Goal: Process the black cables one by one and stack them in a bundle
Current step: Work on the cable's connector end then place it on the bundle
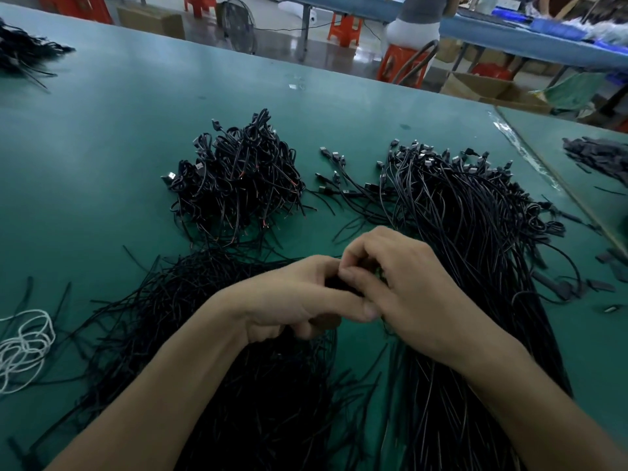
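I see a wide green worktop (102, 147), matte and a little scuffed, and I take the coiled heap (238, 181) of black leads near its middle as my marker. On the near side of that heap my two hands are together: the left hand (292, 300) and the right hand (407, 287) touch, fingers curled, both pinching a black cable (338, 283) of which only a dark bit shows between the fingers. Right of the heap lies a long bundle (475, 232), its leads running towards me and its plugs fanned at the far end. Near side of the heap and slightly left, under my left forearm, loose strands (190, 300) spread flat. Further left of those, well apart from the heap, a white cord (23, 345) lies in loops. Far beyond the heap to the left, another dark pile (20, 52) sits at the worktop's edge. Far right of the heap, past a taped seam, flat dark pieces (601, 158) are stacked. Beyond the heap the room opens: a shiny floor, a standing fan (239, 25), a cardboard box (153, 22), orange stools (345, 28), a seated person (413, 28) and a blue table (509, 42).
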